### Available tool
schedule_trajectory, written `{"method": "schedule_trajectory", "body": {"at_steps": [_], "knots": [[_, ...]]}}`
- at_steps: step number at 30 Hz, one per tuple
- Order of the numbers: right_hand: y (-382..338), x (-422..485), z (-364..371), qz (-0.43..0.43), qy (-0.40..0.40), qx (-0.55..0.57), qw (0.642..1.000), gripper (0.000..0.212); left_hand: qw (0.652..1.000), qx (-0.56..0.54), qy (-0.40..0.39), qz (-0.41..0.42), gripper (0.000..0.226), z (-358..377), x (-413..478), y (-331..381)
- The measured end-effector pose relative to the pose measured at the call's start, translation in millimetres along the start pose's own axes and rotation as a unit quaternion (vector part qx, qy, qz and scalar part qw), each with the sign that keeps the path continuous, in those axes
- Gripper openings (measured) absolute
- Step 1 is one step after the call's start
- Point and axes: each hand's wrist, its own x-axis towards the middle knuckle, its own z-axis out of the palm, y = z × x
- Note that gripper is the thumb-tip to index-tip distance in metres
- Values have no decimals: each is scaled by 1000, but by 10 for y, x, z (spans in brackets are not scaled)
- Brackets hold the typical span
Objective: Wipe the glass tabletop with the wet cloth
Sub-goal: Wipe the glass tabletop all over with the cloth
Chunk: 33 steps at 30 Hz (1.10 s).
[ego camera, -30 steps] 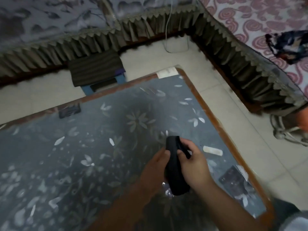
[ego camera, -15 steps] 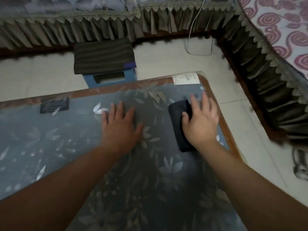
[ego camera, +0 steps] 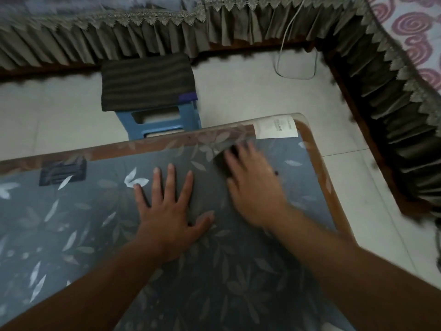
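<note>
Left hand (ego camera: 170, 211) flat, fingers spread wide on glass tabletop (ego camera: 238, 271); right hand (ego camera: 253, 187) blurred, fingers extended, pressing dark cloth (ego camera: 220, 161)

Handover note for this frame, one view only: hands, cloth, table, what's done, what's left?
Left hand: open, flat on the glass tabletop.
Right hand: open, fingers straight, pressing the dark cloth onto the glass near the far right corner; blurred.
Done: cloth is on the glass.
Left: wiping the surface; how much is already wiped cannot be told.

head view looks steeply down (close in) over the tabletop (ego camera: 95, 223).
</note>
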Motion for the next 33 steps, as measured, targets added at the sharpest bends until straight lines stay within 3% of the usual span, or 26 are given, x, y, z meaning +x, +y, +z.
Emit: {"method": "schedule_trajectory", "body": {"at_steps": [1, 3, 6, 8, 9, 11, 13, 15, 18, 19, 20, 24, 29, 33], "knots": [[-92, -164, 33, -65, -16, 1, 998, 61, 1000, -2, -6, -2, 100, -21, -1, 1], [146, -177, -6, -76, -26, 9, 997, 60, 1000, -11, -22, -1, 102, -57, 15, 1], [618, 290, -182, 133, -1, 30, 991, 58, 998, -33, -44, 7, 99, -76, 56, -30], [486, 499, -222, 196, 4, 30, 980, 60, 998, -42, -54, 9, 97, -68, 73, -51], [290, 471, -151, 159, 14, 5, 987, 62, 997, -42, -58, 9, 96, -66, 77, -58], [-132, 169, 3, -6, -5, -15, 1000, 63, 997, -39, -61, 9, 97, -73, 83, -68], [-186, -169, 16, -120, -42, -23, 992, 63, 997, -34, -69, 13, 108, -93, 86, -64], [163, -67, -27, -83, -32, -34, 995, 62, 996, -31, -83, 20, 122, -125, 78, -49], [572, 414, -220, 149, -23, 28, 988, 61, 995, -30, -90, 25, 133, -160, 63, -53], [475, 490, -235, 174, -19, 30, 984, 62, 995, -32, -93, 24, 134, -173, 55, -51], [292, 470, -191, 158, -6, 19, 987, 63, 995, -33, -97, 22, 134, -186, 51, -47], [-300, -206, 5, -67, -26, 47, 996, 51, 994, -31, -104, 17, 134, -205, 38, -12], [-39, -430, 12, 48, 28, 49, 997, 53, 996, -29, -85, 20, 136, -176, 44, -24], [-35, -573, 62, -58, -17, 16, 998, 59, 997, -27, -73, 23, 134, -135, 42, -43]]}}
